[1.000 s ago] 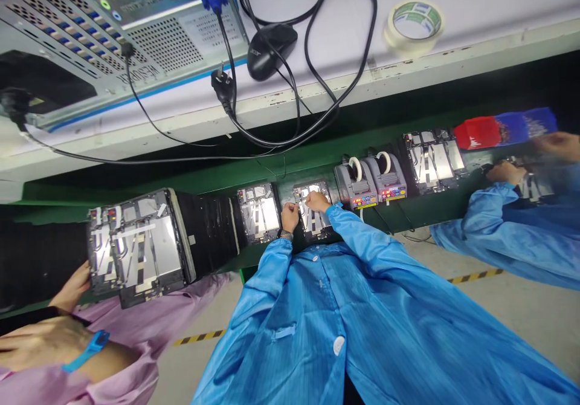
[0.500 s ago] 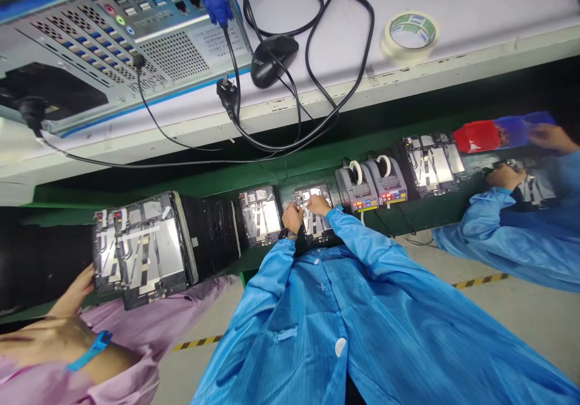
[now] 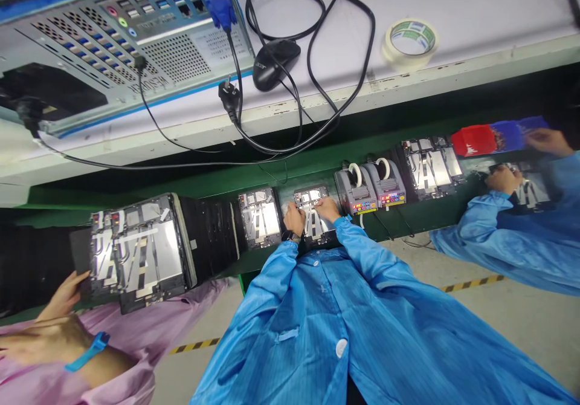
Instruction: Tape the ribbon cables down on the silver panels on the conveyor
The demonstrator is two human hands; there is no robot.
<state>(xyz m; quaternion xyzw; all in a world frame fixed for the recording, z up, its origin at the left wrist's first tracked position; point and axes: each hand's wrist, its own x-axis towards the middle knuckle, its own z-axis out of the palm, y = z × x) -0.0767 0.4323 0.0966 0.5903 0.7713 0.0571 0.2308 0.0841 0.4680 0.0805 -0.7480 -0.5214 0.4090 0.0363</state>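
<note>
Device panel [image 3: 316,225] flat on the green bench [image 3: 410,218], between a similar panel [image 3: 260,219], left, and two tape dispensers [image 3: 356,196], right; left hand [image 3: 295,219] curled at its left edge, right hand [image 3: 327,209] over its far right part; cannot tell whether clamped on anything.

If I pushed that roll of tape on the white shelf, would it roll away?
Probably not: the tape roll lies flat with its hole facing up, so a push would likely just slide it over the shelf. Stood on its rim, it could well roll, because it's round. It may feel light for its size, since its middle is hollow.
</note>
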